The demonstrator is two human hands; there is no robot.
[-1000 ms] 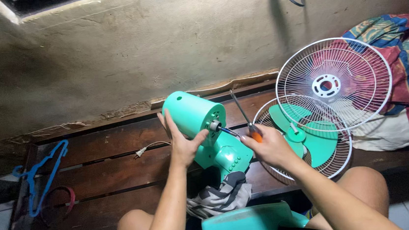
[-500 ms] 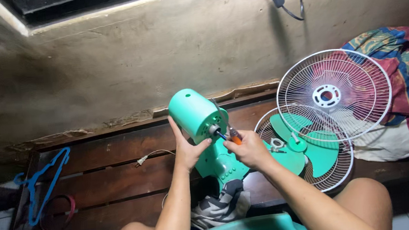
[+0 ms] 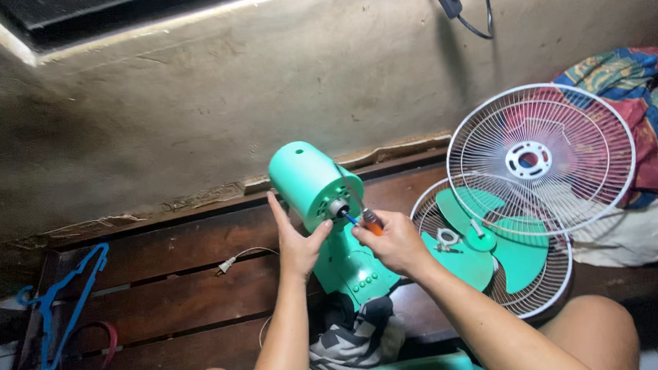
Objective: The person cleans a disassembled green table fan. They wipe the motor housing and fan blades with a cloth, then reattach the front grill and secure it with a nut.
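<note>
Bench (image 3: 180,301): grilles (image 3: 541,160), prob. screwdriver (image 3: 370,221) nr motor (image 3: 313,182).

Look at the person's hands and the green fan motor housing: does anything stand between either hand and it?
Nothing visible does. The left hand already grips the green motor housing from the side. The right hand holds an orange-handled screwdriver close to the shaft end, with only open air between tool and housing.

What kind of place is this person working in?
Probably a home, not a workshop: a worn plaster wall, a dark wooden bench used as worktop, bedding at one end and a blue clothes hanger at the other.
</note>
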